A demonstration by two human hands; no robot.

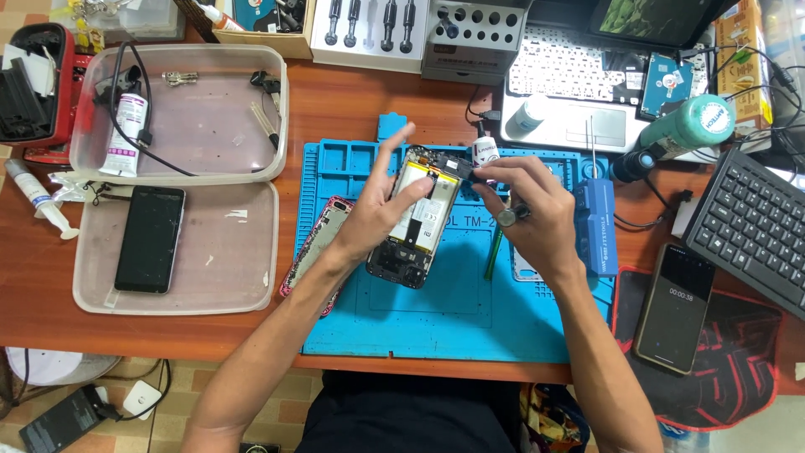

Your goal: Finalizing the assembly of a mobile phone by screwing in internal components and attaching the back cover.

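Matt blue rubbery mat (pixel 436 319), glossy wooden desk (pixel 335 101), translucent plastic tray (pixel 251 277)

The left hand (pixel 379 205) is covering the opened phone's (pixel 417 220) left edge; the right hand (pixel 527 210) is hiding its small tool's tip.

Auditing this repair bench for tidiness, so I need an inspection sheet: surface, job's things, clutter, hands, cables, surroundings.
Surface: wooden desk with a blue work mat.
Job's things: opened phone with its battery exposed, tilted over the mat.
Clutter: clear tray holding a dark phone; a second phone on a red-black pad; blue tool; rack of screwdrivers.
Hands: left hand supports the opened phone; right hand pinches a small part at its top edge.
Cables: black cable in the upper tray; more beside the black keyboard.
Surroundings: laptop behind; tiled floor below.
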